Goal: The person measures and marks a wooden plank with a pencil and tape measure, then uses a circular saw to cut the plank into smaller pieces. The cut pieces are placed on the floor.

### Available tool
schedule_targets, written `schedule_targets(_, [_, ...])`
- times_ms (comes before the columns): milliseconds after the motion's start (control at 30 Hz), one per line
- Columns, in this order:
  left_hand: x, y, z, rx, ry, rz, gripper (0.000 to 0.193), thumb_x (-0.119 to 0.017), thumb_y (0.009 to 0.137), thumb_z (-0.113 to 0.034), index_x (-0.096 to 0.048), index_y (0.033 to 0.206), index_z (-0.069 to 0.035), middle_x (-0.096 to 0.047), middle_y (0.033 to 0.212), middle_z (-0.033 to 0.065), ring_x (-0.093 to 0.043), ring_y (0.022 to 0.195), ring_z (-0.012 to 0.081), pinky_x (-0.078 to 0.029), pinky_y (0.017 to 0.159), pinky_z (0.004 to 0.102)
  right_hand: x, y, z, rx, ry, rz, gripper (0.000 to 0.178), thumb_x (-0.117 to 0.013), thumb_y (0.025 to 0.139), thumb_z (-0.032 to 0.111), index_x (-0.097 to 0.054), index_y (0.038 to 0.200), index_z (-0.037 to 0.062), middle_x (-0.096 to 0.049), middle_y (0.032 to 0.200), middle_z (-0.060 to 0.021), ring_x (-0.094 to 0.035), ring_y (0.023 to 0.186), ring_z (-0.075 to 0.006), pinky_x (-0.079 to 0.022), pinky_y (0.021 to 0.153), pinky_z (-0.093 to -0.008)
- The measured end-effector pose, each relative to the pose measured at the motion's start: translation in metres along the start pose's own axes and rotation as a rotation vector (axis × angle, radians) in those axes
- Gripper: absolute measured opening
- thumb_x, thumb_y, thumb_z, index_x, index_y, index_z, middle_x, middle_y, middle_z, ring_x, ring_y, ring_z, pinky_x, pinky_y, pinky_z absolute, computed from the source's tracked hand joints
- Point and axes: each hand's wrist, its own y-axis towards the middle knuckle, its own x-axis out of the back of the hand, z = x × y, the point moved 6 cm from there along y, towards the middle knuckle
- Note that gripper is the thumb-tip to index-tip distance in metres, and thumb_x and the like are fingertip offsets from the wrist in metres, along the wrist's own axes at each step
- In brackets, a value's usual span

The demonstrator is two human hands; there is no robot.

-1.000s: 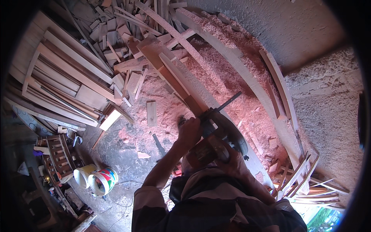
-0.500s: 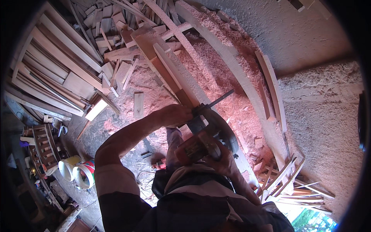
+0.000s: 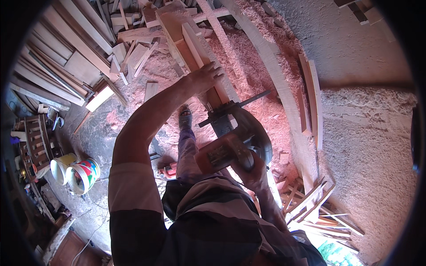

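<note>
My right hand [image 3: 250, 172] is wrapped round the rear handle of a circular saw [image 3: 222, 153], held in front of my body. The saw's flat base and a thin metal guide bar [image 3: 255, 98] point away from me, by the near end of a wooden workpiece. My left hand [image 3: 205, 78] lies on top of a long narrow board [image 3: 195, 46], its fingers apart and reaching over the edge. That board rests lengthwise on a wider wooden beam [image 3: 171, 20]. The blade is hidden from this view.
Pink shavings [image 3: 226, 57] cover the floor around a long curved plank [image 3: 270, 66]. Stacked planks [image 3: 66, 40] lie at the left, near two buckets [image 3: 84, 175]. Offcuts [image 3: 310, 206] lie at the right. A red tool [image 3: 167, 171] sits by my leg.
My left hand has left the front of the saw and moved forward onto the narrow board. The right hand still holds the saw. The view has shifted a little.
</note>
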Motion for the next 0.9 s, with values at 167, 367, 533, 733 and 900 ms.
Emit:
schedule_targets(167, [0.031,-0.010,-0.004,0.074,-0.244,0.096,0.120,-0.085,0.060,-0.068,-0.039,0.154,-0.008,-0.039,0.158,0.0173,-0.026,0.151,0.0395,-0.021,0.126,0.0508,0.000,-0.012,-0.017,-0.020,0.043,-0.020,0.043,-0.083,0.083,0.021,-0.067,0.117,-0.0004,-0.073,0.092,-0.0134,-0.069,0.082,-0.0183,-0.055,0.074,-0.0359])
schedule_targets(367, [0.014,-0.001,-0.001,0.092,-0.397,0.017,0.114,-0.092,0.050,-0.065,-0.052,0.145,-0.014,-0.047,0.150,0.0115,-0.030,0.147,0.0395,-0.029,0.123,0.0486,0.001,-0.010,-0.018,-0.017,0.039,0.024,0.039,-0.083,0.082,0.019,-0.067,0.113,-0.0002,-0.071,0.085,-0.0075,-0.064,0.076,-0.0137,-0.053,0.070,-0.0328])
schedule_targets(533, [0.011,-0.007,0.000,0.124,-0.442,-0.028,0.118,-0.094,0.050,-0.063,-0.050,0.148,-0.014,-0.040,0.158,0.0100,-0.026,0.151,0.0387,-0.024,0.127,0.0473,0.001,-0.009,-0.016,-0.038,0.049,0.047,0.036,-0.084,0.081,0.017,-0.067,0.108,0.0008,-0.070,0.088,-0.0077,-0.064,0.078,-0.0132,-0.052,0.070,-0.0328])
schedule_targets(733, [0.004,-0.005,0.003,0.101,-0.442,-0.062,0.120,-0.094,0.048,-0.063,-0.050,0.148,-0.014,-0.042,0.158,0.0076,-0.025,0.152,0.0370,-0.022,0.128,0.0457,0.005,-0.009,-0.031,-0.079,0.037,0.029,0.034,-0.084,0.078,0.016,-0.067,0.105,0.0021,-0.068,0.088,-0.0070,-0.063,0.079,-0.0139,-0.052,0.071,-0.0323])
schedule_targets(900, [0.001,-0.003,0.005,0.076,-0.414,-0.070,0.124,-0.092,0.050,-0.064,-0.044,0.151,-0.013,-0.043,0.157,0.0073,-0.024,0.153,0.0350,-0.022,0.128,0.0428,0.004,-0.003,-0.031,-0.057,0.041,0.045,0.033,-0.083,0.077,0.013,-0.067,0.103,0.0020,-0.067,0.088,-0.0058,-0.062,0.078,-0.0137,-0.052,0.071,-0.0315])
